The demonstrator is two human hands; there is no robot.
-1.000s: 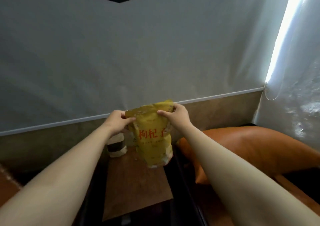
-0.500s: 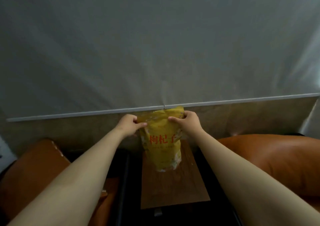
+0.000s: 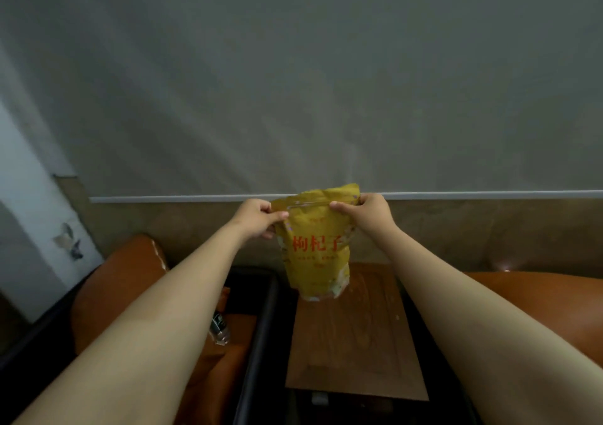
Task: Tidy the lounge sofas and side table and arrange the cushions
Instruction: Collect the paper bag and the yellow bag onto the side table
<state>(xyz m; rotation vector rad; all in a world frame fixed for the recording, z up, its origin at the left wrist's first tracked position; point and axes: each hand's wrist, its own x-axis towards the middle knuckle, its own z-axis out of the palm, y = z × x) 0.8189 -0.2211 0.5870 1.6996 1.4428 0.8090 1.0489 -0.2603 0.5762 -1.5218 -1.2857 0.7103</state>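
Pouch (image 3: 318, 248) hangs upright at the far end of the table (image 3: 355, 343), whether touching it I cannot tell, top corners pinched by left hand (image 3: 257, 217) and right hand (image 3: 367, 214); best to settle its base flat before both let go.

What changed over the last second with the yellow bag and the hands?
Only the view swung left, bringing the left sofa into sight. The left hand and right hand still pinch the yellow bag by its top corners above the far end of the side table; nothing released.
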